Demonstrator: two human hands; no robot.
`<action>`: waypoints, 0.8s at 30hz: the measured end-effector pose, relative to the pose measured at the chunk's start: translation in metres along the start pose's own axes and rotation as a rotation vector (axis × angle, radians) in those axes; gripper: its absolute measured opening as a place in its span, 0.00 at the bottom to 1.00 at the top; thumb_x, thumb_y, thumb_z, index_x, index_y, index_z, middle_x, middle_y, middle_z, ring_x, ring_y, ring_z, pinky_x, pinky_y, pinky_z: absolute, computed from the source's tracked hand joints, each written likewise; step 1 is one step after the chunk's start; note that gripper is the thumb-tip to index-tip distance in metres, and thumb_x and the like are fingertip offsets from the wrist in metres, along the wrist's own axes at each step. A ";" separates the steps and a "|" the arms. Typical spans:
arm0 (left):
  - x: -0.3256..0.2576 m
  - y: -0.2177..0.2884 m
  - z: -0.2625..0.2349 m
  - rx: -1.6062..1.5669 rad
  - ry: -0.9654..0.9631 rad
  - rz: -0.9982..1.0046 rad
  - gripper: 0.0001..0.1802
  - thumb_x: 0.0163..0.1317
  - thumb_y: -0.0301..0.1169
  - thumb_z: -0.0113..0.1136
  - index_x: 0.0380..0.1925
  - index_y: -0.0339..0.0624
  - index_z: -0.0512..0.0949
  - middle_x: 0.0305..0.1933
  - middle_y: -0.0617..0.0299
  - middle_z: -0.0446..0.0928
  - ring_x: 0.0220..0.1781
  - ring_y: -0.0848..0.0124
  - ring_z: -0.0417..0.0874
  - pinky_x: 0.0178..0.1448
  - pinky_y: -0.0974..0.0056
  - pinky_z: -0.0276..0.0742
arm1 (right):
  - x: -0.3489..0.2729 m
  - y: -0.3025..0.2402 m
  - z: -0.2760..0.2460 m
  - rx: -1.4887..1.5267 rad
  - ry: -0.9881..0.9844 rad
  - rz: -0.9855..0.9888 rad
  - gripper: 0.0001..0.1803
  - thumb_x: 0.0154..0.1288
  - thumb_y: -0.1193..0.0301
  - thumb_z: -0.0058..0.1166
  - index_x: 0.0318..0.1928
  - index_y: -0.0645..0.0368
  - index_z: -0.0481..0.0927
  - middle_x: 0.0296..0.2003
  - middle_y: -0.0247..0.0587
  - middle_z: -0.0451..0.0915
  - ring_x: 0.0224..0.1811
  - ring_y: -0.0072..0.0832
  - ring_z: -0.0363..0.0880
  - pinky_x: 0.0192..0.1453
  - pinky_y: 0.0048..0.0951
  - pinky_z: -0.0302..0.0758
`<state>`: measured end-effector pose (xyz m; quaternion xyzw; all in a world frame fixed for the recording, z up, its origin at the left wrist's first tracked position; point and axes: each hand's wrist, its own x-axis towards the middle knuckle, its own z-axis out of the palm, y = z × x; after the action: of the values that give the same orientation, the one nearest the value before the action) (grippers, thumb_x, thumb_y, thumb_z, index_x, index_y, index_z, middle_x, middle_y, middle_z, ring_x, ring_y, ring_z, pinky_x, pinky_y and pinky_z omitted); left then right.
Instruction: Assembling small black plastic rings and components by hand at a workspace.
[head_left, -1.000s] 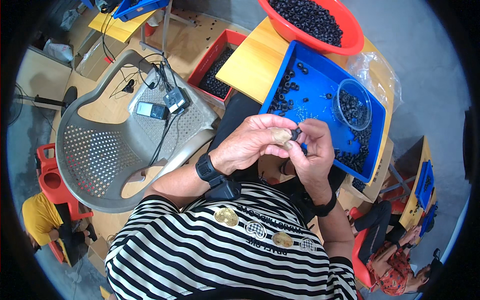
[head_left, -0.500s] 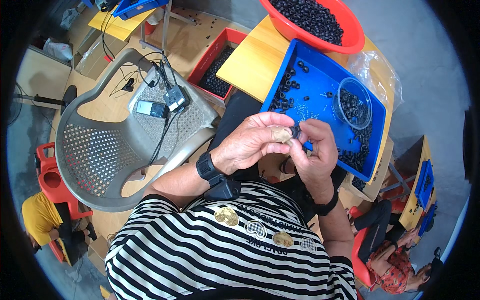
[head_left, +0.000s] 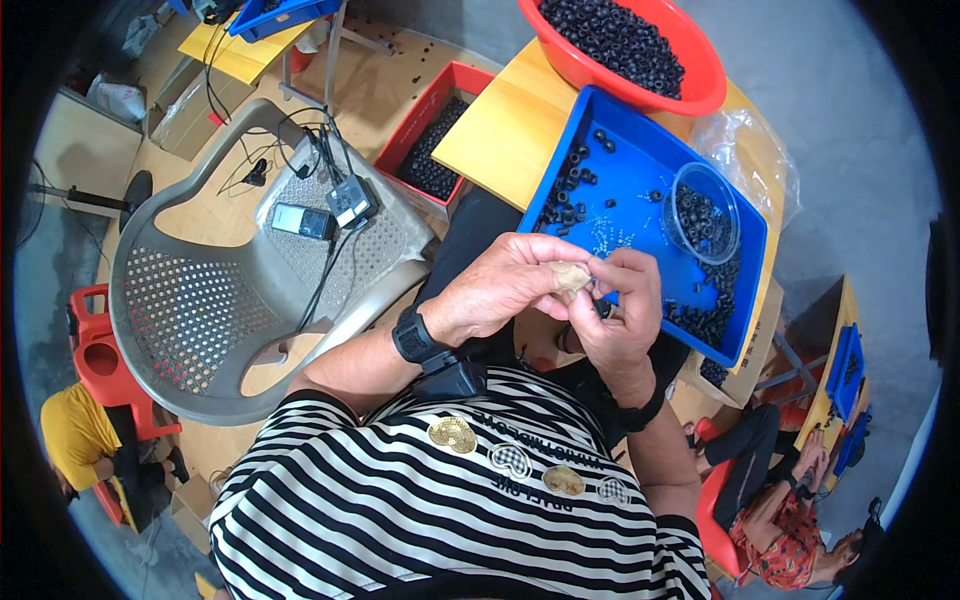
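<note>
My left hand (head_left: pixel 500 283) and my right hand (head_left: pixel 622 317) meet fingertip to fingertip at the near edge of the blue tray (head_left: pixel 622 125). A tan wrap (head_left: pixel 570 278) covers a fingertip of my left hand, whose fingers are pinched together; anything between them is hidden. Curled fingers of my right hand hold a small black ring-shaped part (head_left: pixel 602 308), partly covered. Similar black parts (head_left: pixel 573 185) lie loose in the tray, along with tiny clear bits (head_left: pixel 610 236). A round clear plastic tub (head_left: pixel 703 215) with more black parts stands inside the tray.
Behind the tray, a red basin (head_left: pixel 705 75) holds many black parts. A plastic bag (head_left: pixel 750 160) lies beside it on the yellow table (head_left: pixel 500 130). Left are a red box (head_left: pixel 390 150) and a grey chair (head_left: pixel 200 300) carrying cables and devices. Two people sit farther off.
My hands have come lower and closer together, and the right fingers have curled in. The black part now shows lower, within the right hand's fingers.
</note>
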<state>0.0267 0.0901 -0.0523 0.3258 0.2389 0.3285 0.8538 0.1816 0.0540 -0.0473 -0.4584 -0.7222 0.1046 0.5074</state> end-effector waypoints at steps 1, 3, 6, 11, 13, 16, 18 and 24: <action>0.000 0.000 -0.001 0.004 -0.020 0.013 0.11 0.62 0.28 0.54 0.42 0.33 0.76 0.39 0.56 0.79 0.38 0.73 0.81 0.43 0.71 0.80 | 0.000 -0.001 0.000 -0.001 0.000 -0.001 0.21 0.40 0.86 0.60 0.39 0.59 0.75 0.35 0.40 0.73 0.25 0.21 0.69 0.28 0.20 0.71; 0.001 -0.001 -0.002 -0.003 -0.017 0.007 0.11 0.62 0.28 0.54 0.42 0.33 0.76 0.38 0.57 0.78 0.37 0.74 0.80 0.42 0.70 0.80 | -0.001 -0.002 0.000 -0.034 0.010 0.015 0.22 0.40 0.85 0.61 0.40 0.58 0.75 0.34 0.39 0.73 0.25 0.22 0.69 0.27 0.20 0.71; 0.000 -0.001 0.000 -0.021 -0.009 -0.003 0.11 0.62 0.29 0.54 0.42 0.33 0.76 0.37 0.58 0.78 0.36 0.75 0.80 0.41 0.71 0.80 | -0.001 -0.004 -0.002 -0.065 -0.003 0.001 0.23 0.39 0.83 0.63 0.40 0.58 0.75 0.33 0.39 0.73 0.25 0.22 0.69 0.27 0.20 0.70; -0.001 0.000 0.003 -0.021 -0.013 0.003 0.11 0.61 0.32 0.56 0.39 0.36 0.77 0.36 0.62 0.79 0.35 0.80 0.78 0.37 0.76 0.75 | 0.001 -0.011 -0.005 -0.118 -0.033 0.010 0.25 0.38 0.80 0.66 0.42 0.59 0.75 0.34 0.40 0.74 0.27 0.26 0.71 0.28 0.22 0.70; -0.002 -0.001 0.003 -0.020 -0.005 0.012 0.11 0.61 0.31 0.57 0.39 0.35 0.77 0.36 0.61 0.79 0.34 0.80 0.78 0.37 0.77 0.74 | 0.001 -0.012 -0.005 -0.149 -0.043 0.010 0.25 0.38 0.79 0.67 0.43 0.59 0.75 0.34 0.41 0.74 0.29 0.28 0.72 0.29 0.23 0.72; -0.002 -0.003 0.003 -0.028 0.006 0.025 0.11 0.61 0.31 0.57 0.39 0.35 0.77 0.36 0.60 0.79 0.33 0.80 0.78 0.36 0.77 0.74 | -0.001 -0.010 -0.003 -0.208 -0.032 -0.023 0.25 0.38 0.79 0.66 0.43 0.60 0.76 0.34 0.42 0.75 0.33 0.32 0.75 0.33 0.26 0.74; -0.001 -0.002 0.003 -0.012 -0.003 0.027 0.11 0.61 0.31 0.57 0.40 0.35 0.77 0.36 0.60 0.79 0.34 0.79 0.79 0.36 0.77 0.75 | -0.004 -0.008 -0.002 -0.242 -0.001 -0.039 0.24 0.39 0.78 0.67 0.42 0.61 0.77 0.35 0.44 0.75 0.36 0.35 0.75 0.37 0.28 0.75; -0.005 0.002 0.004 -0.043 0.012 0.015 0.14 0.62 0.31 0.55 0.44 0.34 0.75 0.37 0.57 0.79 0.39 0.73 0.81 0.40 0.71 0.80 | -0.001 -0.007 -0.005 -0.190 0.044 0.024 0.24 0.38 0.77 0.67 0.41 0.62 0.77 0.35 0.45 0.76 0.33 0.35 0.76 0.36 0.29 0.76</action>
<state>0.0250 0.0862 -0.0478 0.3069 0.2346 0.3420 0.8566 0.1815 0.0474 -0.0415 -0.5154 -0.7118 0.0317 0.4762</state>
